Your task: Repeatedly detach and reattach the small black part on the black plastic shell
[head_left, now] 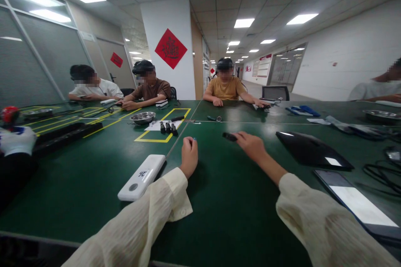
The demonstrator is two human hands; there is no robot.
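Observation:
My left hand [189, 157] is closed above the green table [216, 217], with a tiny bluish tip showing at its fingers; what it grips is mostly hidden. Between the thumb and fingers of my right hand [252, 146] is a small black piece [229, 136], its kind unclear. The hands are apart from each other. Beyond my left hand, several similar small black pieces [168, 127] stand beside a white sheet [154, 125] in a yellow taped rectangle [150, 140]. A dark rod-like thing [178, 118] lies there too. Farther off is a pair of pliers [213, 118].
A white power bank [142, 177] marked 26 lies by my left forearm. On the right are a glossy black panel [313, 150], a phone [357, 204] and cables [380, 179]. A metal bowl [143, 117] sits farther left. Several people sit around; a gloved hand [19, 141] is at far left.

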